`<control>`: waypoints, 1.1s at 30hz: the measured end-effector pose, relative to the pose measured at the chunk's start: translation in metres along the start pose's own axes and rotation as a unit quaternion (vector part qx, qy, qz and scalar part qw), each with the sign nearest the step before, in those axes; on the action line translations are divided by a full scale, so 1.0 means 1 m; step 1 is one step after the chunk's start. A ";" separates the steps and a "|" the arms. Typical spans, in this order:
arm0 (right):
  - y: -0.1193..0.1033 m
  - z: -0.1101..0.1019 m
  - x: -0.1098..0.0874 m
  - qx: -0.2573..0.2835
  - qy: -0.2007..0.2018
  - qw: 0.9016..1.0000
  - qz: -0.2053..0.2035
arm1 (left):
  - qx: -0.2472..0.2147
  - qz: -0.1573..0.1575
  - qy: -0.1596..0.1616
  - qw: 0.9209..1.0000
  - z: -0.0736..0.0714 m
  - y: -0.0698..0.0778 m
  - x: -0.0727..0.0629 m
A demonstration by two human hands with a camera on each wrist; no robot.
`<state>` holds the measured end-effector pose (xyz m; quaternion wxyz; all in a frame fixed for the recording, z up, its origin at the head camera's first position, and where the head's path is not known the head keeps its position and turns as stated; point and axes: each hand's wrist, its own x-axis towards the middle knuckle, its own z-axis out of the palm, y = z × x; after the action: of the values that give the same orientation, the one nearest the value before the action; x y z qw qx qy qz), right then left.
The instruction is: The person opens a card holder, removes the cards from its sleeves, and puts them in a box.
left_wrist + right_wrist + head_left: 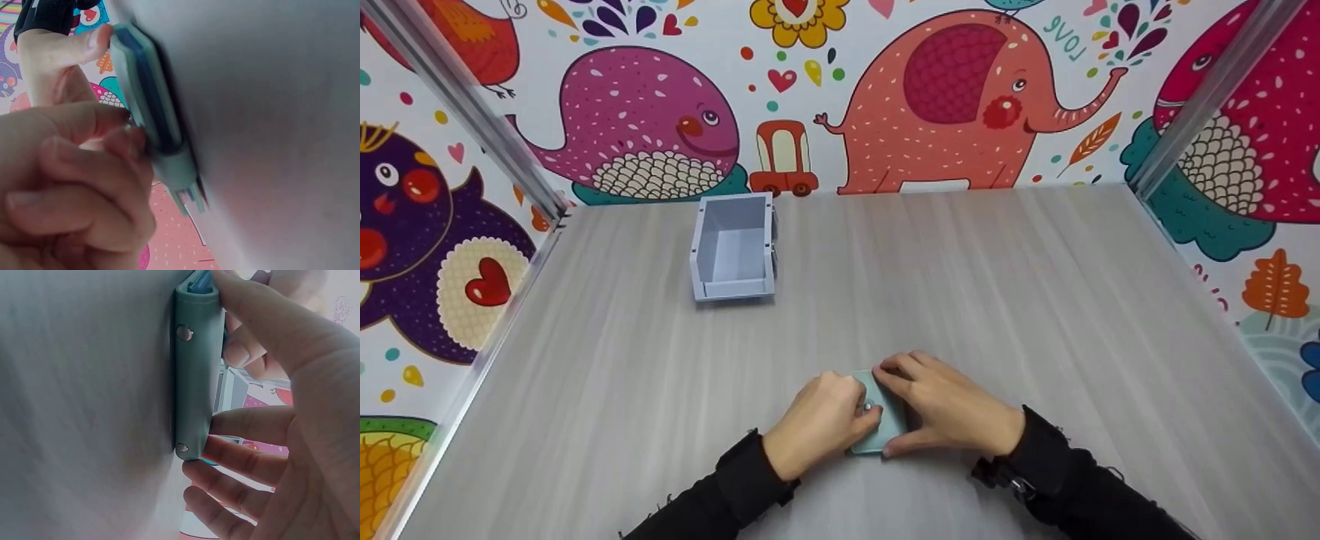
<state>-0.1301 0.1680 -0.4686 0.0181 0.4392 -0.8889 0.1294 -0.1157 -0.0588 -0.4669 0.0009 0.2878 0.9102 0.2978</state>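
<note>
A small mint-green ring binder [892,420] lies flat on the table between both hands. Its spine [197,377], with two metal rivets, faces the right hand. Dark blue page edges [153,93] show inside the cover in the left wrist view, and a strap [175,167] wraps that side. My left hand [826,414] has curled fingers, its thumb and index fingertip pinching at the small metal snap on the cover. Thumb at the near corner and fingertips along the far end, my right hand [956,405] holds the binder in place.
Toward the back left of the table [1035,300] stands a grey-blue plastic bin [735,290] with a low front wall. Patterned panels [780,97] with cartoon animals close off the back and sides, joined by metal corner posts [1215,97].
</note>
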 end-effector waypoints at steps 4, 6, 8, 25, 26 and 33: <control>-0.001 0.001 0.002 0.001 0.001 1.000 -0.002 | -0.014 -0.008 -0.016 1.000 -0.001 0.002 0.004; -0.001 0.001 0.002 0.001 0.001 1.000 -0.003 | -0.010 -0.017 -0.024 1.000 -0.001 0.003 0.007; -0.001 0.001 0.003 0.002 -0.003 1.000 -0.003 | 0.004 -0.026 -0.029 0.999 0.000 0.005 0.010; -0.001 0.000 0.002 -0.002 -0.029 0.999 0.019 | 0.034 -0.051 -0.080 0.995 -0.010 0.002 0.019; -0.001 0.000 0.002 -0.003 -0.029 0.999 0.019 | 0.029 -0.051 -0.088 0.994 -0.011 0.002 0.019; -0.002 0.001 0.003 0.003 -0.027 0.999 0.024 | -0.007 -0.048 -0.108 0.993 -0.010 -0.001 0.021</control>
<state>-0.1304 0.1645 -0.4686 -0.0103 0.4206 -0.8992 0.1202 -0.1356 -0.0537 -0.4562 0.1150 0.2742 0.9156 0.2707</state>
